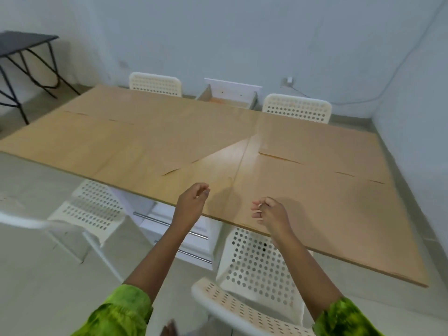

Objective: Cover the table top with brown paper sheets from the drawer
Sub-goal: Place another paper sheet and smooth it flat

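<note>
Head view, paper sheets [150,132] beyond (empty) hands [191,204]

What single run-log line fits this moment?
table: wedge bare | paper sheets: laid | drawer: open | left hand, right hand: empty

Paper sheets [150,141] lie on the table [218,170]; open drawer [228,99] behind it.

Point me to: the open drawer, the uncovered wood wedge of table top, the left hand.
open white drawer [229,99]: head view, on its inside floor.
uncovered light wood wedge of table top [221,163]: head view, mid-wedge.
left hand [191,202]: head view, back of the hand.
</note>
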The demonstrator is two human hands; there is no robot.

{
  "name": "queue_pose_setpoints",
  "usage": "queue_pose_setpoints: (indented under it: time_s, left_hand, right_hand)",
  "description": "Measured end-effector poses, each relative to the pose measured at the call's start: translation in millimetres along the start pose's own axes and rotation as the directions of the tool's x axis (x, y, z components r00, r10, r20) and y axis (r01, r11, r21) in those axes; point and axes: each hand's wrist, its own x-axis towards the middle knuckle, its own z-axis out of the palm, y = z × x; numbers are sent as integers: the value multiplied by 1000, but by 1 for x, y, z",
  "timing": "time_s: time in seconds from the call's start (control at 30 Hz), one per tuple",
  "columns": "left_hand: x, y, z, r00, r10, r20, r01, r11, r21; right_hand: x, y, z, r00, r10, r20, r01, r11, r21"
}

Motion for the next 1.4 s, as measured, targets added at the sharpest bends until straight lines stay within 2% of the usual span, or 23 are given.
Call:
queue_pose_setpoints:
  time_s: [0.27,0.43,0.6,0.7,0.77,0.83,0.93,1.0,1.07,1.13,1.17,1.2,1.3,1.4]
  left_hand:
    - [81,-53,-113,993,-121,-1,121,991,-61]
    - [131,-79,-164,968,-244,53,249,962,-115]
    - [173,-93,-177,899,-395,189,434,861,-264]
    - [202,-96,-176,847,-479,232,532,763,-367]
    - [223,-92,-174,827,-499,259,561,709,-428]
    - [240,-84,-169,823,-503,265,568,701,-431]
    - [270,-71,-155,794,-533,290,604,647,-465]
    - [291,-77,-143,777,-560,287,625,630,-461]
    - [316,-96,-132,743,-616,262,659,604,-448]
    - [326,-99,-132,714,-672,199,675,585,-449]
    - [321,-80,-136,700,-690,184,676,558,-481]
    - [321,-73,-137,704,-691,166,660,548,-514]
    - [328,-67,-132,701,-705,106,644,562,-519]
    - [334,-70,-125,630,-776,0,684,556,-472]
  right_hand:
    - [39,-15,137,995,95,25,-97,991,89]
    - [57,-26,198,996,85,-14,-83,992,94]
    - [90,-48,233,998,52,-32,-52,999,-4]
    - [122,-62,244,998,39,-43,-40,999,-14]
    - [148,-71,247,998,22,-54,-23,1000,-18]
    - [174,-79,248,998,3,-58,-5,999,-38]
    - [219,-91,244,997,-46,-65,36,988,-152]
    - [245,-97,240,995,-68,-71,43,953,-299]
    - [269,-103,234,996,-81,-33,55,869,-493]
    - [285,-108,229,997,-78,19,66,659,-749]
    - [289,-109,228,997,-69,37,69,538,-840]
    - [293,-109,227,997,-63,48,71,460,-885]
    - [298,-113,227,997,-47,64,78,417,-906]
    - [301,-115,225,997,-19,81,82,414,-907]
